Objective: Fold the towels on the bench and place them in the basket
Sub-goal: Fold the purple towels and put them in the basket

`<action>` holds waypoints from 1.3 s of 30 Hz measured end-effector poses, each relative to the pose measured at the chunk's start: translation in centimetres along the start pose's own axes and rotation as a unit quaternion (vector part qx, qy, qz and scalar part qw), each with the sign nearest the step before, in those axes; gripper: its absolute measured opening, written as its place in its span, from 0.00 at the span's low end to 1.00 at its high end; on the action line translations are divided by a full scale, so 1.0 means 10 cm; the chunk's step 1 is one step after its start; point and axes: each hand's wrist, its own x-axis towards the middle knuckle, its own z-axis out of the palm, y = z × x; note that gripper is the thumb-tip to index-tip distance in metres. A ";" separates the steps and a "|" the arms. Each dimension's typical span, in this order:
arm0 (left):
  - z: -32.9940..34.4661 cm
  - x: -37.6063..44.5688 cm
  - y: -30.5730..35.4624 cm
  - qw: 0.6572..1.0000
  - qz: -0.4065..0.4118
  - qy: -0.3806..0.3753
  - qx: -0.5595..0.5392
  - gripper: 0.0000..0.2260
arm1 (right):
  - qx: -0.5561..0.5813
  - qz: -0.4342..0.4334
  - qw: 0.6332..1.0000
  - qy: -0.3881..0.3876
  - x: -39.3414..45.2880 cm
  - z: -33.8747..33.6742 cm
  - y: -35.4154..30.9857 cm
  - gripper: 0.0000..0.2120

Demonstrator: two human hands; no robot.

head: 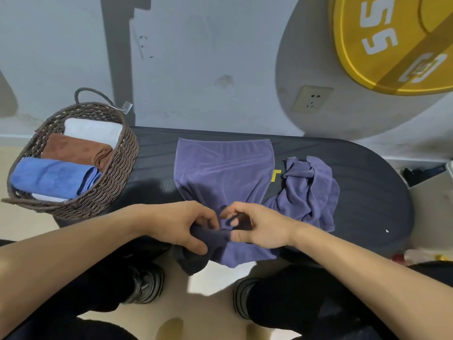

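A purple towel (pixel 223 168) lies spread across the middle of the black bench (pixel 367 192), its near edge bunched and hanging over the front. My left hand (pixel 186 224) grips that bunched near edge. My right hand (pixel 257 227) pinches the same edge just to the right, the two hands almost touching. A second purple towel (pixel 308 190) lies crumpled on the bench to the right. The woven brown basket (pixel 117 177) stands on the bench's left end and holds folded blue (pixel 49 176), brown (pixel 73 149) and white (pixel 95 130) towels.
A grey wall (pixel 196 57) with a socket (pixel 311 99) rises right behind the bench. A yellow weight plate (pixel 392 45) hangs at the upper right. My knees and dark shoes (pixel 147 283) are under the bench's front edge. Clutter lies on the floor at the far right.
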 end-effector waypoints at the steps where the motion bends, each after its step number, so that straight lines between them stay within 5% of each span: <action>1: -0.01 0.00 0.03 1.000 0.009 0.011 -0.018 0.13 | 0.022 -0.013 1.000 -0.016 0.01 -0.01 -0.02 0.21; 9: -0.23 -0.05 -0.03 0.966 0.018 0.102 -0.235 0.16 | 0.167 -0.034 0.982 -0.079 0.02 -0.11 -0.11 0.12; 17: -0.58 -0.09 -0.25 0.960 -0.090 0.115 -0.239 0.11 | 0.095 -0.009 0.992 0.078 0.00 -0.56 0.03 0.19; 22: -0.70 -0.05 -0.37 0.947 -0.114 0.210 -0.214 0.21 | 0.018 0.065 0.988 0.139 -0.01 -0.78 0.19 0.14; 25: -0.72 0.04 -0.40 0.905 -0.099 0.338 -0.240 0.15 | 0.027 0.056 0.964 0.260 0.01 -0.90 0.27 0.11; 28: -0.71 0.17 -0.42 0.814 -0.087 0.470 -0.331 0.02 | 0.197 0.021 0.898 0.392 0.06 -0.97 0.34 0.09; 31: -0.64 0.29 -0.47 0.768 -0.119 0.520 -0.356 0.06 | 0.334 0.020 0.848 0.410 0.15 -0.95 0.42 0.20; 34: -0.43 0.35 -0.63 0.835 -0.224 0.464 -0.194 0.13 | 0.323 0.137 0.871 0.344 0.20 -0.84 0.55 0.35; 39: -0.01 0.34 -0.65 0.883 -0.393 0.195 -0.166 0.22 | 0.107 0.319 0.920 0.201 0.12 -0.66 0.66 0.21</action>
